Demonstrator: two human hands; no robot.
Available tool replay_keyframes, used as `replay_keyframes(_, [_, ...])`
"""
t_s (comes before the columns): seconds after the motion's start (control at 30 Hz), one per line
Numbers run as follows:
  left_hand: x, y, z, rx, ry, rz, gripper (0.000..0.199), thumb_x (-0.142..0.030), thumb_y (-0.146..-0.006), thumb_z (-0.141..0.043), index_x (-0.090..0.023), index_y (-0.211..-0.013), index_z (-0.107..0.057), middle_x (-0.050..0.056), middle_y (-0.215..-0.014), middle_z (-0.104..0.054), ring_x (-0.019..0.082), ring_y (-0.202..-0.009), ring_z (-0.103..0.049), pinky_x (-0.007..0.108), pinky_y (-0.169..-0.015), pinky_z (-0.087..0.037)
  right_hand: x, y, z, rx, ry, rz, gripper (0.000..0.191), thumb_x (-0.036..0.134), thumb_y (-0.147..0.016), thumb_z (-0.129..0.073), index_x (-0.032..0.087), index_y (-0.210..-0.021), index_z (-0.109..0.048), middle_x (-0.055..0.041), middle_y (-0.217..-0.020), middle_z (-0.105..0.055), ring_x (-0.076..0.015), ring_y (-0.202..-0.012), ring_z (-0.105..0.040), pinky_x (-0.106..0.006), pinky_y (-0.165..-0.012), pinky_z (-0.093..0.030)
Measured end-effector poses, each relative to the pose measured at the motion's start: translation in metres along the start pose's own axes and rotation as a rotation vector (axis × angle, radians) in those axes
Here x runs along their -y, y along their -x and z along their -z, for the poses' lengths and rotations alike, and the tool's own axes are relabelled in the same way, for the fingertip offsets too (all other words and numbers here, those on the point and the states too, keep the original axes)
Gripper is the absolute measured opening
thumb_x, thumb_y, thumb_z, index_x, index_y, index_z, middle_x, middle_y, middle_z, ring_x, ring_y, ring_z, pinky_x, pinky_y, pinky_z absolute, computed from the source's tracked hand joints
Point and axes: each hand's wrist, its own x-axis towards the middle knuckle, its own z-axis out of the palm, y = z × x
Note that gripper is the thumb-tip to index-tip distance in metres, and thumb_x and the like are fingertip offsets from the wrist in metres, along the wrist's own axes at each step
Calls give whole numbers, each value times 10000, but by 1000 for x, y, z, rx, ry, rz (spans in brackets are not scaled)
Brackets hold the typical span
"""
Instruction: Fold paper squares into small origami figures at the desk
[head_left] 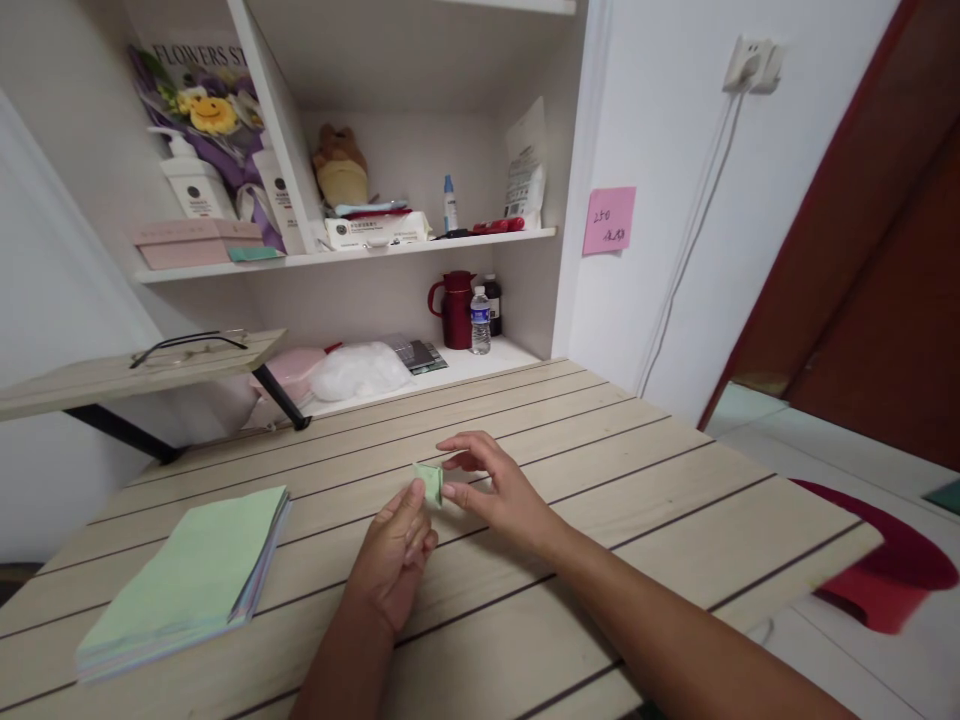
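Observation:
A small folded piece of green paper (430,482) is held up just above the wooden table. My left hand (397,545) pinches its lower left side between thumb and curled fingers. At the paper's right edge is my right hand (499,490), thumb tip close to or touching it. The right index finger arches above the paper, apart from the thumb. To the left lies a thick stack of coloured paper (191,570), with a light green sheet on top.
The slatted table (600,450) meets a white shelf unit (442,380) at the back. There stand a dark red jug (456,312) and a water bottle (480,322). Glasses (187,342) rest on a small raised stand (225,352). A red stool (885,570) is at the right.

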Motion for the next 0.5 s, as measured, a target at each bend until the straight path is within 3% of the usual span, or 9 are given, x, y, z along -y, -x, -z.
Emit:
replay_keyframes(0.1, [1,0,0,52,32,38,330,-401,-773,-752,-169,-680,-535,-140,-438,-260,16,-399,-165,169,-492,-342,2,1,-3,17,-32,11,511,180,-751,-722,286,-1228,-572,-58,-1262,-529,-191,-1023,-608,-357,-919,-481])
replay_keyframes(0.3, [3,1,-1,114,38,80,335,-391,-803,-728,-171,-678,-509,-136,-446,-285,14,-398,-169,166,-494,-343,5,2,-6,20,-52,-16,465,102,-766,-616,261,-1202,-582,-41,-1132,-595,-140,-867,-602,-308,-815,-498])
replay_keyframes(0.5, [2,1,-1,108,56,94,358,-371,-841,-693,-170,-637,-479,-128,-443,-290,19,-406,-155,173,-498,-352,6,2,-6,2,-78,-11,453,90,-760,-593,248,-1184,-595,-37,-1086,-578,-114,-798,-585,-291,-807,-497])
